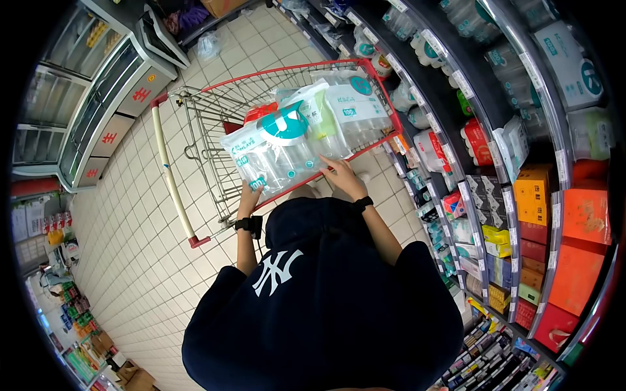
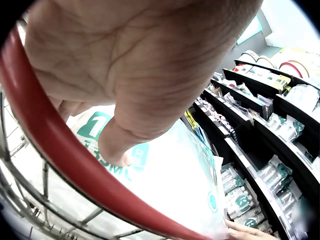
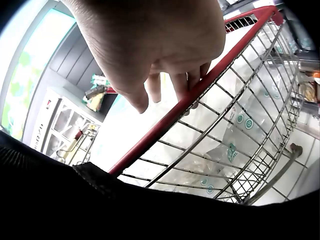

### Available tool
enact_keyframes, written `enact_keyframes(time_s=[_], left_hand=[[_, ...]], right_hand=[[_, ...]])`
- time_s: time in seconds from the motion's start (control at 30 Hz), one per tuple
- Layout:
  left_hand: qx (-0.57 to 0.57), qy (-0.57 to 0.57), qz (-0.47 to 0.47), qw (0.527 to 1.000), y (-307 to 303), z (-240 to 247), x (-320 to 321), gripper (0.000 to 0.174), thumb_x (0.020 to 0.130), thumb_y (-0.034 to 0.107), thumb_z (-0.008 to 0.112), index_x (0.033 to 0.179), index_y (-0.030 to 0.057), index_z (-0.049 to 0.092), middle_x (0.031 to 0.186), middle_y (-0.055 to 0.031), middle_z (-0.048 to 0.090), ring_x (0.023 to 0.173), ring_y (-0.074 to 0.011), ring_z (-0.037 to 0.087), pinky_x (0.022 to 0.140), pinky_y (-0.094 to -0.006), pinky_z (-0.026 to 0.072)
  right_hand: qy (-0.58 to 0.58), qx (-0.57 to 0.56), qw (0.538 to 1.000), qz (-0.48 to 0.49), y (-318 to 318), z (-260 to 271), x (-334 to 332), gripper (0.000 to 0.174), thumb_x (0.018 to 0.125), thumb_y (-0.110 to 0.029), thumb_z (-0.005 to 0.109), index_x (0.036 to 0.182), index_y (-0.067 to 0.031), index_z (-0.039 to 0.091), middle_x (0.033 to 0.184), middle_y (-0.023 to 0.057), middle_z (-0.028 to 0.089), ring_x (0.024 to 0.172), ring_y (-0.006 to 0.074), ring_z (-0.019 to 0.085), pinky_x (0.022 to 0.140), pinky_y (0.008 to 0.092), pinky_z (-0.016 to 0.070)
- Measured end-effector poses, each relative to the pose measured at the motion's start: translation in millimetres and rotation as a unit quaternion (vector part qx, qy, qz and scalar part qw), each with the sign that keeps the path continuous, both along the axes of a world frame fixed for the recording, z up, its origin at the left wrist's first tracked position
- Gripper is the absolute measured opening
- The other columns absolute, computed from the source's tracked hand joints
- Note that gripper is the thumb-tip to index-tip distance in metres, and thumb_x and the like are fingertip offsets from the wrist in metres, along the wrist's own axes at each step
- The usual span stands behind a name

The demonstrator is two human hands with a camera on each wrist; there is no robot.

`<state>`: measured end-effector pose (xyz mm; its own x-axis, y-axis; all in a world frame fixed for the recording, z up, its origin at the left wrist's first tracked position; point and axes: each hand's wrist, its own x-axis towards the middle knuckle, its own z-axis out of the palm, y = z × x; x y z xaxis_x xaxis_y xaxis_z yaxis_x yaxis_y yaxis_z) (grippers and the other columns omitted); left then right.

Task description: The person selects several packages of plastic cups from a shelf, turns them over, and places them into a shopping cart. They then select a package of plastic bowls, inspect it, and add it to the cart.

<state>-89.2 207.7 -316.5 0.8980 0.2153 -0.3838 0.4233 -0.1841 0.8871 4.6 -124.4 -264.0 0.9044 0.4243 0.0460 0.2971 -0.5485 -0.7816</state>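
Note:
A clear pack of plastic cups with a teal logo [image 1: 282, 146] lies tilted on top of other packs in the shopping cart, by its red near rail [image 2: 65, 145]. My left hand [image 1: 249, 197] grips the pack's near left corner; in the left wrist view the thumb of that hand [image 2: 135, 65] presses on the printed film [image 2: 175, 170], and its other fingers are partly hidden. At the pack's right near corner, my right hand [image 1: 345, 179] touches the film with fingers spread. The right wrist view has this hand [image 3: 155, 45] over the red rail [image 3: 200, 90], its fingers loosely bent.
More cup packs [image 1: 355, 104] and a red package [image 1: 259, 112] sit in the cart. Its pale handle bar [image 1: 171, 173] is at left. Stocked shelves [image 1: 469, 98] line the right side, and freezer cabinets [image 1: 107, 124] stand at left beyond the tiled floor [image 1: 130, 228].

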Motion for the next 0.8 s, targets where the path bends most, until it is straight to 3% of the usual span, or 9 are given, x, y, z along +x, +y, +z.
enact_keyframes(time_s=[0.07, 0.13, 0.2, 0.23, 0.33, 0.47, 0.6, 0.67, 0.8], left_hand=[[0.066, -0.026, -0.024, 0.997, 6.1, -16.5, 1.9, 0.059, 0.08, 0.011, 0.067, 0.125, -0.0085, 0.034, 0.116, -0.0246, 0.053, 0.107, -0.0329, 0.054, 0.092, -0.0377, 0.042], [0.068, -0.011, -0.023, 0.997, 5.2, -13.8, 7.5, 0.072, 0.075, 0.009, 0.071, 0.129, -0.0107, 0.029, 0.121, -0.0282, 0.05, 0.111, -0.0387, 0.051, 0.094, -0.0406, 0.041], [0.214, -0.027, -0.034, 0.976, 1.6, -7.0, 15.3, 0.086, 0.07, 0.008, 0.074, 0.134, -0.013, 0.02, 0.13, -0.032, 0.04, 0.119, -0.0427, 0.043, 0.099, -0.0416, 0.0377], [0.266, -0.02, -0.041, 0.963, -1.5, -1.2, 18.0, 0.101, 0.065, 0.009, 0.077, 0.138, -0.0135, 0.01, 0.138, -0.0367, 0.025, 0.127, -0.0478, 0.031, 0.105, -0.0433, 0.032], [0.371, -0.008, -0.039, 0.928, -16.3, 24.5, 29.1, 0.108, 0.063, 0.01, 0.077, 0.14, -0.011, 0.004, 0.139, -0.0406, 0.016, 0.13, -0.0519, 0.023, 0.108, -0.0451, 0.0267], [0.446, -0.048, -0.086, 0.89, -30.8, 46.5, 51.7, 0.101, 0.062, 0.001, 0.069, 0.142, -0.0073, 0.006, 0.138, -0.0432, 0.012, 0.13, -0.0544, 0.018, 0.107, -0.049, 0.0263], [0.468, -0.073, -0.09, 0.876, -53.2, 42.5, 67.1, 0.095, 0.064, 0.001, 0.064, 0.142, -0.0049, 0.011, 0.138, -0.0433, 0.012, 0.13, -0.0551, 0.017, 0.107, -0.0519, 0.0231], [0.451, -0.088, -0.093, 0.883, -65.9, 43.6, 73.3, 0.093, 0.065, 0.001, 0.061, 0.143, -0.0041, 0.011, 0.139, -0.0428, 0.011, 0.131, -0.0549, 0.015, 0.108, -0.0526, 0.02], [0.451, -0.037, -0.13, 0.882, -80.3, 49.1, 85.1, 0.089, 0.066, 0.0, 0.056, 0.144, 0.0002, 0.014, 0.141, -0.0401, 0.012, 0.134, -0.0523, 0.011, 0.109, -0.0544, 0.0134]], right_hand=[[0.03, -0.019, 0.999, -0.012, 1.1, 0.3, -1.6, 0.046, 0.087, -0.032, 0.057, 0.131, -0.0172, 0.051, 0.101, 0.0117, 0.064, 0.1, 0.0266, 0.054, 0.099, 0.0382, 0.0317], [0.031, -0.024, 0.999, -0.025, 3.1, 7.0, -4.7, 0.045, 0.088, -0.03, 0.057, 0.13, -0.0162, 0.052, 0.099, 0.0123, 0.064, 0.098, 0.0273, 0.055, 0.097, 0.0383, 0.0341], [0.031, -0.028, 0.998, -0.04, 3.0, 11.0, -7.4, 0.044, 0.088, -0.029, 0.057, 0.129, -0.0152, 0.052, 0.098, 0.013, 0.063, 0.096, 0.028, 0.055, 0.095, 0.0383, 0.0365], [0.046, -0.003, 0.997, -0.058, 2.5, 11.8, -7.7, 0.042, 0.088, -0.027, 0.057, 0.128, -0.0129, 0.053, 0.099, 0.0138, 0.063, 0.096, 0.0292, 0.056, 0.092, 0.0389, 0.0392], [0.045, 0.061, 0.993, -0.09, -5.1, 3.4, -6.8, 0.039, 0.088, -0.021, 0.057, 0.125, -0.0089, 0.054, 0.101, 0.0147, 0.063, 0.096, 0.0297, 0.058, 0.087, 0.0385, 0.0438], [0.068, 0.156, 0.974, -0.152, -20.2, -0.5, -10.3, 0.036, 0.088, -0.015, 0.057, 0.123, -0.0048, 0.053, 0.106, 0.0143, 0.064, 0.099, 0.0255, 0.06, 0.084, 0.0357, 0.0464], [0.072, 0.171, 0.967, -0.176, -36.0, 6.6, -8.3, 0.036, 0.089, -0.014, 0.056, 0.123, -0.0048, 0.052, 0.108, 0.0138, 0.063, 0.097, 0.0232, 0.062, 0.082, 0.0341, 0.0472], [0.096, 0.166, 0.958, -0.212, -43.1, 20.0, -8.4, 0.033, 0.089, -0.008, 0.055, 0.121, 0.0, 0.052, 0.109, 0.0125, 0.063, 0.099, 0.0185, 0.06, 0.088, 0.0299, 0.0456], [0.076, 0.157, 0.954, -0.242, -60.7, 14.8, -9.1, 0.033, 0.09, -0.008, 0.054, 0.122, -0.0004, 0.051, 0.109, 0.0128, 0.063, 0.099, 0.019, 0.06, 0.089, 0.0305, 0.0459]])
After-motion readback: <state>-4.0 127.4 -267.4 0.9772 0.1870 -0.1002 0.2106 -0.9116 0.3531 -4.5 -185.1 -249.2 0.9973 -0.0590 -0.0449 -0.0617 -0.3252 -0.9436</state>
